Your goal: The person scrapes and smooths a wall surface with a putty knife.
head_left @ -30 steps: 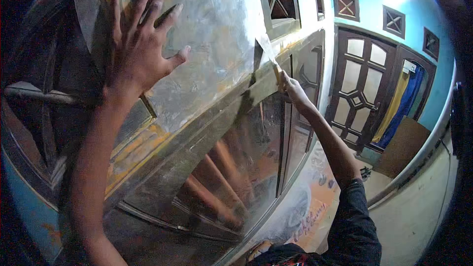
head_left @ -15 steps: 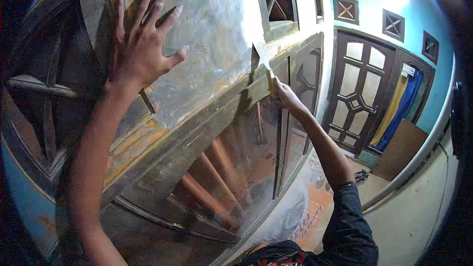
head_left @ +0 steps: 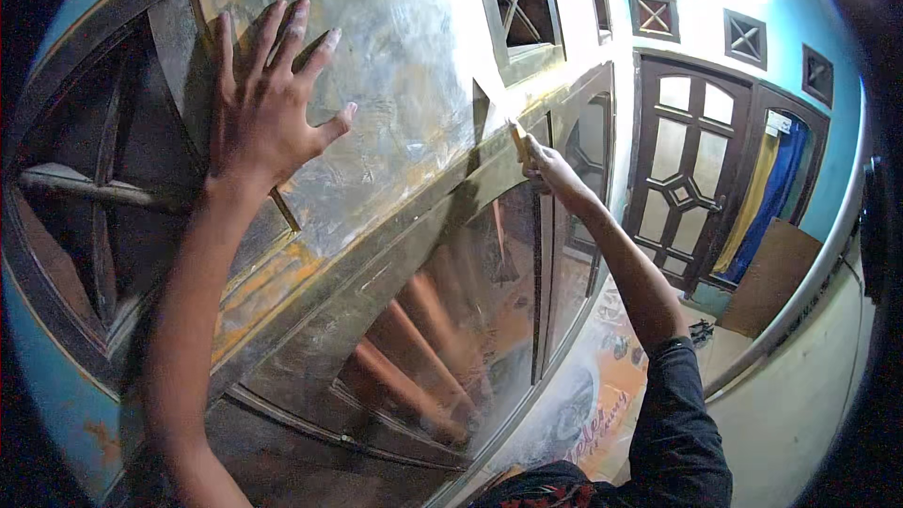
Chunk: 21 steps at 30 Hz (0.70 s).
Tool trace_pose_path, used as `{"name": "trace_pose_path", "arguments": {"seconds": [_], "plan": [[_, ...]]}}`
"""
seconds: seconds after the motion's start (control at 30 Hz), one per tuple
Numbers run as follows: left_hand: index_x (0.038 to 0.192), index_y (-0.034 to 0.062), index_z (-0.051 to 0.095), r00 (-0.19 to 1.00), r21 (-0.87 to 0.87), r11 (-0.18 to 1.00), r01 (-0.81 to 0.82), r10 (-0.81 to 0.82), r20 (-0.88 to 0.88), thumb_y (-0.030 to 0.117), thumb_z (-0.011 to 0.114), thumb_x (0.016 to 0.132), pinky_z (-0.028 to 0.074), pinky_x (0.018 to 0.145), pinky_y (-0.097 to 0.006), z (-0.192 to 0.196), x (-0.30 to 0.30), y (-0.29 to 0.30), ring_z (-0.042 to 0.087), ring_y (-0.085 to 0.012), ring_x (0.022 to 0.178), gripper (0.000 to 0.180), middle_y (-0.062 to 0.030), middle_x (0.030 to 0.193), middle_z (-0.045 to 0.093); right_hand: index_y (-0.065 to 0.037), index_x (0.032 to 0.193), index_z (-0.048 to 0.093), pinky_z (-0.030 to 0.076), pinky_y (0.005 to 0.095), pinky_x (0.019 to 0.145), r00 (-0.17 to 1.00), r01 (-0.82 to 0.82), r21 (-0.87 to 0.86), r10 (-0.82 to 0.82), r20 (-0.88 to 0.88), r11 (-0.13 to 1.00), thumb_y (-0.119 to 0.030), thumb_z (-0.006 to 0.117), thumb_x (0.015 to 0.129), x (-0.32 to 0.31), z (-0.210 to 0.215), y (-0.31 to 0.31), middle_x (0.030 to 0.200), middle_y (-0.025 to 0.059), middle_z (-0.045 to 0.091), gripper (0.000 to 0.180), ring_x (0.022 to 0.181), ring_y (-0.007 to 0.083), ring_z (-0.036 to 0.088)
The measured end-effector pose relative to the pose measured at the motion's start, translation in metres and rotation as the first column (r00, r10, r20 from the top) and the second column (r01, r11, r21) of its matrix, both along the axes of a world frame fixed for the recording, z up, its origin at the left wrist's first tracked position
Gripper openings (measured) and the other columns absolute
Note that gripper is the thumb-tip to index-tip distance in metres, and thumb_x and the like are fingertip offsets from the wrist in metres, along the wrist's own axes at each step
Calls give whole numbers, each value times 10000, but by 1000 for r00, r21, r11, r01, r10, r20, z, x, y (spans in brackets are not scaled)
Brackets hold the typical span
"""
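Note:
My left hand (head_left: 268, 99) lies flat with fingers spread on the grey, smeared wall surface (head_left: 404, 66) beside a dark wooden window frame (head_left: 103, 198). My right hand (head_left: 550, 165) is stretched out ahead and grips a scraper (head_left: 503, 122) with a wooden handle. Its wide pale blade presses against the wall just above the frame of a glass window pane (head_left: 451, 320).
A small wooden vent window (head_left: 517, 5) sits higher on the wall. Ahead stands a dark panelled double door (head_left: 687, 179) with frosted glass, a blue and yellow curtain (head_left: 762, 198) to its right, and a brown board (head_left: 771, 277) leaning by the turquoise wall.
My right hand has slid the scraper along the wall, slightly left and lower in the picture. My left hand stays flat on the wall.

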<state>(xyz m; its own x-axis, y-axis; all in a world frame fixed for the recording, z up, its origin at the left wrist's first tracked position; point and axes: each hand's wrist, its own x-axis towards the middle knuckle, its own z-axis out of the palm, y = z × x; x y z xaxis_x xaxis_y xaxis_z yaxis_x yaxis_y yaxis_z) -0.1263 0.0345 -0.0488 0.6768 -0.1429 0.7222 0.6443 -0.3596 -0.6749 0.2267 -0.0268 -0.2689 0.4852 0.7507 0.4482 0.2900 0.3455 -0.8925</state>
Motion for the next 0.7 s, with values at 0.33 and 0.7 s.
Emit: {"name": "trace_pose_path", "arguments": {"seconds": [0.33, 0.7], "plan": [[1322, 179, 536, 996, 31, 995, 93, -94, 8, 562, 619, 763, 52, 1172, -584, -2, -1, 5, 266, -241, 1412, 682, -94, 1476, 371, -81, 940, 605, 272, 240, 405, 996, -71, -49, 68, -55, 996, -614, 450, 937, -3, 51, 7, 628, -49, 445, 555, 450, 51, 345], [1300, 176, 554, 995, 34, 995, 97, -97, -3, 549, 614, 757, 57, 1170, -587, -1, -4, 3, 272, -268, 1405, 661, -113, 1464, 385, -92, 904, 561, 216, 251, 412, 995, -80, -49, 77, -71, 996, -634, 420, 937, -11, 59, 6, 607, -65, 390, 561, 430, 54, 284]]}}
